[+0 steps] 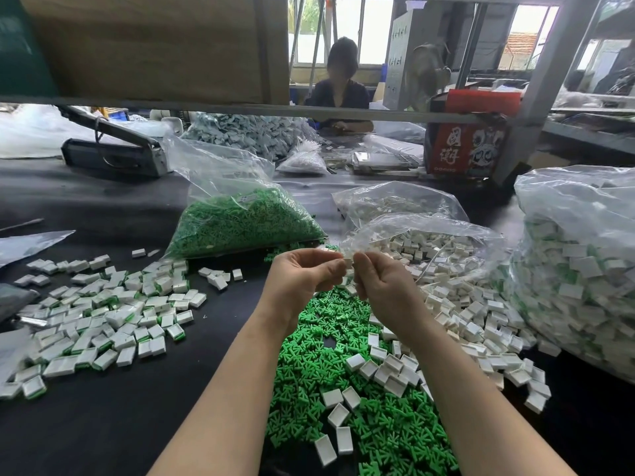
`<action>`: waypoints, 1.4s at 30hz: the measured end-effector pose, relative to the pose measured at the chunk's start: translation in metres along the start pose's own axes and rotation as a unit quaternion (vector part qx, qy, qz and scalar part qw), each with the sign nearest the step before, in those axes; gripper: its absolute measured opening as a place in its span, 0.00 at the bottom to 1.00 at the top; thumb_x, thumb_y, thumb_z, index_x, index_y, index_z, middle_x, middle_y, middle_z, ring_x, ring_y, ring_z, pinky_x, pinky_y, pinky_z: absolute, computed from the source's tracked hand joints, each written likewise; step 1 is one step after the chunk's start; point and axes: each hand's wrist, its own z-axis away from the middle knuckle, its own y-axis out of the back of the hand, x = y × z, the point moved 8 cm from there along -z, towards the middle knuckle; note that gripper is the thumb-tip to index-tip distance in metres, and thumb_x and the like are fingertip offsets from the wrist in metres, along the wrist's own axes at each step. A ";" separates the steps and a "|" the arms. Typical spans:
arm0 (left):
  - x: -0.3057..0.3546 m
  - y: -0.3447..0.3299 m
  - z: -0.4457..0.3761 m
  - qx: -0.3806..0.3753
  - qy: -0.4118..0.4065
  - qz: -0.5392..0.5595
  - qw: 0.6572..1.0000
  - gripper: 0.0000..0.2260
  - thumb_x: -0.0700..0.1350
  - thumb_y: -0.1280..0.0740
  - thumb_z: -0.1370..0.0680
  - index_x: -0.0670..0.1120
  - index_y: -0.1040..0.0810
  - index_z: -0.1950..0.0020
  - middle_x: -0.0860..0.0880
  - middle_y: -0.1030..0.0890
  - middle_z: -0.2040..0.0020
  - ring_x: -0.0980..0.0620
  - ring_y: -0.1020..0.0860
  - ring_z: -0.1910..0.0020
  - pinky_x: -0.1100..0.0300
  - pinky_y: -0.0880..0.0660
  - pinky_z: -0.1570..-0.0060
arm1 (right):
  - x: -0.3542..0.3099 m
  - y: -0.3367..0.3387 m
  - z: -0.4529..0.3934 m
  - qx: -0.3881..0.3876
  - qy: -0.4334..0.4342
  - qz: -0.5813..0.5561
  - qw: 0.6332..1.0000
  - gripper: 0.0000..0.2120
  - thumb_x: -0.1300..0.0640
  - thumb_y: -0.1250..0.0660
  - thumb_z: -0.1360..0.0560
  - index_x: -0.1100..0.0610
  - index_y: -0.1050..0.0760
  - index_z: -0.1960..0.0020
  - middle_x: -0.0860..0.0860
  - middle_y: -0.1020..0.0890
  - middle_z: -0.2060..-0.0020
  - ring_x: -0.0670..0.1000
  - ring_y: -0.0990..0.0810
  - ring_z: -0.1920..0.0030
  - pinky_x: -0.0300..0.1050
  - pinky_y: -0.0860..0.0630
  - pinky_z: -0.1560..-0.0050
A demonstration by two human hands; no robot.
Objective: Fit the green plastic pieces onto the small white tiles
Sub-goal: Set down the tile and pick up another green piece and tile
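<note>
We are working with a clear plastic bag of green plastic pieces (240, 218) lying at the far centre and an open clear bag of small white tiles (433, 245) at the right. Our left hand (302, 276) and right hand (381, 280) are together pinching one small white tile (347, 262) above the loose green pile (360, 400) on the black table (137, 434). Finished white-and-green tiles (103, 310) are lying at the left.

Green pieces (360, 389) matt plastic; white tiles (103, 324) smooth plastic; bags (233, 187) glossy film.
</note>
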 end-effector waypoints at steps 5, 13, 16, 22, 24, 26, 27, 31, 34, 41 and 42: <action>-0.001 -0.002 0.001 -0.005 0.009 0.006 1.000 0.06 0.38 0.26 0.28 0.40 0.15 0.53 0.44 0.14 0.61 0.53 0.17 0.64 0.66 0.23 0.65 | -0.002 0.000 0.000 0.008 0.028 0.011 1.000 0.15 0.52 0.42 0.18 0.52 0.30 0.63 0.47 0.31 0.72 0.48 0.34 0.70 0.47 0.36 0.67; 0.004 -0.004 0.003 -0.030 0.001 -0.011 0.999 0.03 0.36 0.25 0.30 0.43 0.13 0.59 0.43 0.15 0.63 0.51 0.17 0.65 0.64 0.22 0.65 | 0.002 0.000 0.000 -0.031 0.018 0.027 0.999 0.13 0.53 0.39 0.19 0.55 0.26 0.60 0.42 0.33 0.76 0.45 0.36 0.72 0.45 0.39 0.68; 0.004 -0.004 0.003 -0.034 -0.002 -0.014 0.999 0.04 0.34 0.26 0.29 0.42 0.13 0.59 0.43 0.15 0.65 0.52 0.18 0.67 0.64 0.23 0.66 | 0.001 -0.001 0.000 -0.044 0.019 0.031 0.998 0.13 0.53 0.39 0.19 0.57 0.25 0.58 0.41 0.32 0.77 0.44 0.37 0.72 0.44 0.39 0.69; 0.003 -0.005 0.003 -0.047 0.008 -0.008 0.999 0.05 0.40 0.23 0.35 0.44 0.13 0.60 0.44 0.15 0.65 0.52 0.17 0.66 0.64 0.23 0.66 | -0.001 0.000 0.001 -0.052 0.016 0.032 0.998 0.12 0.54 0.39 0.18 0.57 0.25 0.58 0.42 0.33 0.76 0.43 0.37 0.72 0.43 0.39 0.69; 0.001 -0.004 0.003 -0.044 0.012 -0.011 0.999 0.04 0.38 0.23 0.34 0.42 0.13 0.60 0.44 0.15 0.65 0.52 0.17 0.66 0.64 0.23 0.66 | -0.005 0.000 0.003 -0.051 0.028 0.073 0.996 0.12 0.54 0.39 0.18 0.54 0.25 0.59 0.44 0.31 0.74 0.43 0.36 0.72 0.42 0.37 0.69; -0.001 -0.004 0.003 -0.038 0.019 -0.006 0.999 0.05 0.36 0.24 0.32 0.40 0.14 0.58 0.43 0.15 0.64 0.52 0.17 0.66 0.65 0.23 0.66 | -0.006 0.000 0.003 -0.046 0.032 0.093 0.994 0.11 0.53 0.39 0.18 0.55 0.23 0.55 0.51 0.26 0.70 0.48 0.32 0.71 0.47 0.33 0.67; -0.002 -0.004 0.003 -0.037 0.023 -0.002 0.999 0.05 0.37 0.24 0.33 0.39 0.14 0.57 0.43 0.15 0.64 0.51 0.17 0.66 0.65 0.23 0.66 | -0.006 0.001 0.004 -0.045 0.032 0.093 0.994 0.11 0.52 0.40 0.18 0.57 0.22 0.53 0.54 0.24 0.68 0.50 0.30 0.70 0.48 0.32 0.66; -0.001 -0.005 0.005 -0.049 0.027 -0.004 0.998 0.07 0.40 0.24 0.36 0.42 0.14 0.59 0.44 0.15 0.64 0.51 0.17 0.65 0.64 0.22 0.64 | -0.008 0.000 0.004 -0.055 0.032 0.092 0.994 0.12 0.53 0.40 0.18 0.57 0.23 0.55 0.56 0.26 0.69 0.45 0.32 0.68 0.44 0.34 0.66; 0.001 -0.006 0.006 -0.064 0.021 -0.009 0.998 0.05 0.40 0.24 0.36 0.44 0.13 0.61 0.44 0.15 0.64 0.52 0.17 0.65 0.64 0.22 0.65 | -0.007 -0.002 0.005 -0.072 0.027 0.084 0.994 0.12 0.53 0.40 0.18 0.58 0.24 0.56 0.52 0.28 0.69 0.44 0.33 0.68 0.45 0.34 0.67; 0.005 -0.005 0.006 -0.084 -0.002 -0.046 0.995 0.06 0.41 0.23 0.37 0.45 0.13 0.61 0.44 0.15 0.63 0.51 0.16 0.63 0.64 0.22 0.63 | -0.003 -0.004 0.005 -0.095 0.017 0.105 0.990 0.13 0.52 0.41 0.18 0.60 0.22 0.48 0.45 0.30 0.71 0.40 0.34 0.72 0.39 0.35 0.68; 0.006 -0.004 0.006 -0.086 -0.005 -0.050 0.995 0.06 0.41 0.23 0.37 0.45 0.13 0.61 0.44 0.15 0.63 0.51 0.16 0.63 0.63 0.22 0.62 | -0.002 -0.004 0.005 -0.097 0.019 0.107 0.989 0.13 0.52 0.41 0.18 0.60 0.22 0.47 0.46 0.29 0.71 0.40 0.34 0.72 0.40 0.34 0.67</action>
